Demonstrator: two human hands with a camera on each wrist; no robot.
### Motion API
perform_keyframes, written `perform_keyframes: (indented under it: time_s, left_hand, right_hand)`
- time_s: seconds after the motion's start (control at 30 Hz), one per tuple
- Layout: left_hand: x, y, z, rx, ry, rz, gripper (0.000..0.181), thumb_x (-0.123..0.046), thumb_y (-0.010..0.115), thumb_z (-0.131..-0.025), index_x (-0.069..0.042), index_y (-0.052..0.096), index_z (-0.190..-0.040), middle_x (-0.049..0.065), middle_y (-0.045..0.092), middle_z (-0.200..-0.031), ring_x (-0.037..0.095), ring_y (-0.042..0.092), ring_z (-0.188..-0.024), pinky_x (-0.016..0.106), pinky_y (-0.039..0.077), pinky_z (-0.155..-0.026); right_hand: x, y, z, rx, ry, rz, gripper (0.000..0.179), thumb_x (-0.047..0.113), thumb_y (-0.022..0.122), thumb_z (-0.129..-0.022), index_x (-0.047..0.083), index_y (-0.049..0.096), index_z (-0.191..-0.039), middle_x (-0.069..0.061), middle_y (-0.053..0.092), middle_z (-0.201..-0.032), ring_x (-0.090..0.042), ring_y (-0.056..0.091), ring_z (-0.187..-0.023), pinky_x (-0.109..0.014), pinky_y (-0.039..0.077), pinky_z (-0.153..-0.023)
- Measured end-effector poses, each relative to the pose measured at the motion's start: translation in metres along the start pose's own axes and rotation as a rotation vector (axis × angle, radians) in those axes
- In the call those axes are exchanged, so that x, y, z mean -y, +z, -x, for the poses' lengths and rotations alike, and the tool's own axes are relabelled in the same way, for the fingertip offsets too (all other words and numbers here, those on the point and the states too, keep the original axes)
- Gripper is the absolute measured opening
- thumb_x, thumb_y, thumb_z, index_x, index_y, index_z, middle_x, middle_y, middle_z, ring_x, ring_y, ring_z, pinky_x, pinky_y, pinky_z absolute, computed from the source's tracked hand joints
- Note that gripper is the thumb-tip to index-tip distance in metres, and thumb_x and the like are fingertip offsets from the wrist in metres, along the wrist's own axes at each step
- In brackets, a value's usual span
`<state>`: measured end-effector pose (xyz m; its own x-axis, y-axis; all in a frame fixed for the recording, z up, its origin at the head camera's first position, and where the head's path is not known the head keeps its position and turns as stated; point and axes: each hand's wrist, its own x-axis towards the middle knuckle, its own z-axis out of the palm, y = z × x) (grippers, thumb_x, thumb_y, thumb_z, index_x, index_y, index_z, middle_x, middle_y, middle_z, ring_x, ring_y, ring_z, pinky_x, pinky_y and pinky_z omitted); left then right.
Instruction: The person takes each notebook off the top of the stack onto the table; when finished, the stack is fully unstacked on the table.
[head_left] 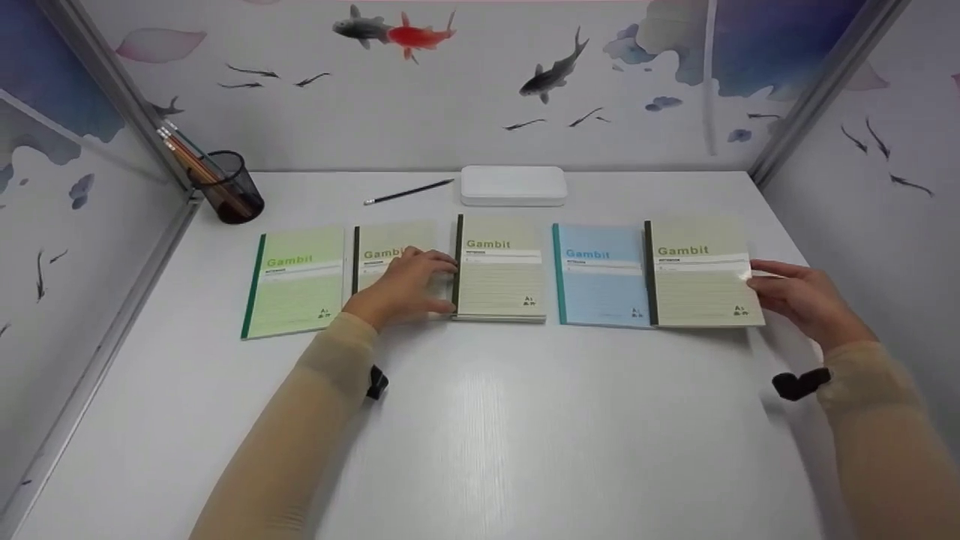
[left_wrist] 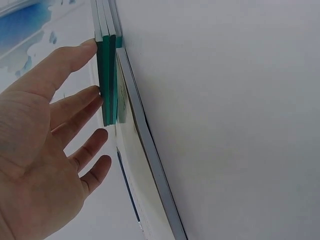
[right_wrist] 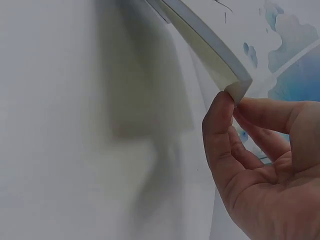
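Observation:
Five-across in a row lie "Gambit" notebooks. My right hand (head_left: 814, 300) pinches the right edge of the cream notebook (head_left: 705, 292) at the row's right end, between thumb and fingers. In the right wrist view that notebook (right_wrist: 215, 45) is raised off the table, with its shadow below. My left hand (head_left: 405, 285) touches the dark spine side of the middle stack of notebooks (head_left: 499, 285) with thumb and fingertips. Several spines of this stack (left_wrist: 107, 80) show in the left wrist view. Beneath the left hand lies another cream notebook (head_left: 367, 277), partly hidden.
A green notebook (head_left: 292, 292) lies at the far left, a blue notebook (head_left: 600, 289) right of the stack. Behind are a black pencil (head_left: 409, 192), a white case (head_left: 514, 186) and a mesh cup (head_left: 238, 196) of pencils. Printed walls enclose the white table (head_left: 510, 435).

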<state>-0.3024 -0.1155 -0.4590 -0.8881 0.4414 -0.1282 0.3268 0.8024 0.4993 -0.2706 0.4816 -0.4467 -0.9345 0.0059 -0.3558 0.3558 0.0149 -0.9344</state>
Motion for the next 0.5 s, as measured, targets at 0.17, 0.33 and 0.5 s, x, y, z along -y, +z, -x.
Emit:
perform_keyframes:
  time_s: [0.17,0.33,0.5]
  left_hand:
    - [0.000,0.000,-0.001,0.003,0.028,-0.022,0.068,-0.039,0.084,-0.085,-0.015,0.061,-0.144,-0.003,0.051,-0.154,0.025,0.037,-0.141,0.047,0.030,-0.120]
    - [-0.001,-0.001,0.000,0.005,0.015,-0.002,0.068,-0.038,0.085,-0.085,-0.015,0.060,-0.145,-0.003,0.050,-0.154,0.025,0.037,-0.140,0.046,0.031,-0.119]
    - [0.000,0.000,-0.001,0.007,0.017,-0.010,0.069,-0.039,0.084,-0.085,-0.015,0.060,-0.145,-0.004,0.050,-0.155,0.026,0.037,-0.141,0.046,0.031,-0.120]
  right_hand:
    - [0.001,-0.009,-0.003,0.007,0.020,0.057,0.024,0.010,0.074,-0.095,0.029,0.072,-0.109,0.013,0.077,-0.098,-0.002,0.073,-0.090,-0.019,0.059,-0.079]
    - [0.000,-0.011,-0.011,-0.021,0.036,0.250,0.059,0.021,0.074,-0.096,0.010,0.050,-0.150,0.024,0.072,-0.096,0.005,0.069,-0.092,-0.016,0.057,-0.082]
    - [-0.008,-0.008,-0.016,-0.095,-0.035,0.514,0.074,0.028,0.071,-0.099,-0.004,0.038,-0.156,0.032,0.062,-0.090,0.010,0.065,-0.088,-0.014,0.056,-0.081]
